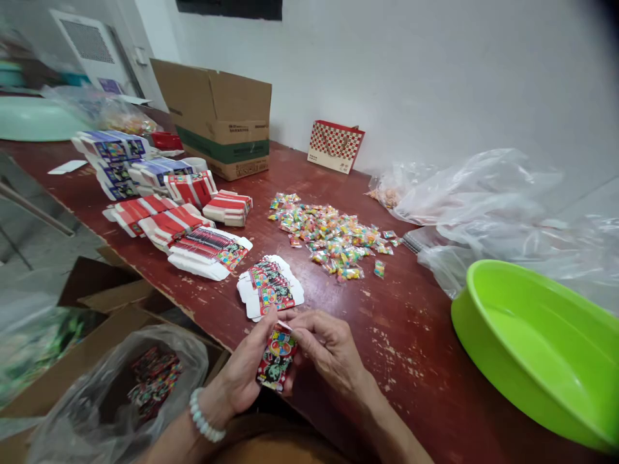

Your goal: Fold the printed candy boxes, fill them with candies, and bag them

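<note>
Both hands meet at the near edge of a worn red table [411,335], working on a small printed box [277,357] held just above the edge. The left hand [242,380], a white bead bracelet [206,417] at its wrist, has its grip wrapped around the box from below and behind, thumb on the side. The right hand [329,351] has its grip pinched on the flap at the top of the box, thumb and forefinger pressed together there.

Just beyond the hands lies a short stack of flat blanks [271,287] in the same colourful print. Further left, more fanned stacks run along the table: black-and-red ones, then red-and-white blanks [164,219], then blue blanks [116,154] at the far end. A loose pile of wrapped sweets [333,235] sits at mid-table, well apart from the hands.

On the right, a bright green basin [532,348] stands near the edge, with crumpled clear plastic bags [483,200] behind it. A brown cardboard box [222,116] with open flaps and a red-and-white checked paper bag [335,145] stand against the white wall. Below the table on the left, a carton lined with a plastic bag [155,377] holds items in the same print.
</note>
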Tool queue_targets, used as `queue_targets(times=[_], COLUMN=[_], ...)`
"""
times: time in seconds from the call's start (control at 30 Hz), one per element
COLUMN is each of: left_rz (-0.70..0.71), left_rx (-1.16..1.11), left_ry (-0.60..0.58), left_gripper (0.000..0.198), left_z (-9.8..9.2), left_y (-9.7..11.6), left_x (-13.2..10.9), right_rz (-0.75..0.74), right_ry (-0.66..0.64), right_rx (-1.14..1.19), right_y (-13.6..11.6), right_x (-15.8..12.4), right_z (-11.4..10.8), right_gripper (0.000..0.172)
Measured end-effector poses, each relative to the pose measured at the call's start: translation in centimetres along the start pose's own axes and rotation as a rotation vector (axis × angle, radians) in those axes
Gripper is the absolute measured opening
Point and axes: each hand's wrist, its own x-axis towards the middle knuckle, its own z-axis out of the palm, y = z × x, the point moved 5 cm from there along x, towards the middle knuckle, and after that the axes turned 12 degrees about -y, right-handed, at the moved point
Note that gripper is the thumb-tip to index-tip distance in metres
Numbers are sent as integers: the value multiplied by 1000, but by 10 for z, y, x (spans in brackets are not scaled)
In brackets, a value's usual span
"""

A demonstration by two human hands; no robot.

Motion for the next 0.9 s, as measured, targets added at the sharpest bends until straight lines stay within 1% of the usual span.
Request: queue_targets(times=[0.03,0.1,0.17,0.23,0.3,0.37,0.43,0.5,0.6,0.67,0.7,0.73,0.8,0.87,0.9], left_rz=[0,8,18,32,45,48,49,37,42,69,89,117,172,194,200], left_rx=[-9,21,63,89,109,123,133,121,62,27,19,19,46,111,159], left_ry=[-26,-52,-51,-59,-84,-99,-83,-55,-2,42,62,75,80,75,87], left_gripper=[49,54,59,65,68,69,65,59,49,43,40,38,36,41,45], left_z=[2,5,5,4,4,3,1,-1,-5,-9,-10,-12,-13,-17,-23], left_y=[1,2,2,0,-1,0,2,4,5,3,1,-1,-3,-2,1], left_x=[0,0,0,1,2,2,1,0,2,5,6,7,4,-4,-11], right_rz=[50,206,345,415,436,428,387,320,176,98,80,76,91,121,144], right_ry=[-11,-16,-5,17,25,17,-1,-46,-97,-74,-56,-44,-65,-123,-135], right_rx=[46,218,415,543,593,588,518,380,125,-34,-88,-114,-72,23,41], right_y=[2,11,19,24,25,24,20,14,6,4,5,7,12,19,25], right_x=[1,1,1,2,3,4,3,2,-2,-5,-7,-8,-10,-11,-10], right_z=[1,4,7,9,9,9,7,5,6,10,13,17,26,30,28], right_gripper=[15,15,22,27,27,27,25,21,14,10,14,17,18,15,15])
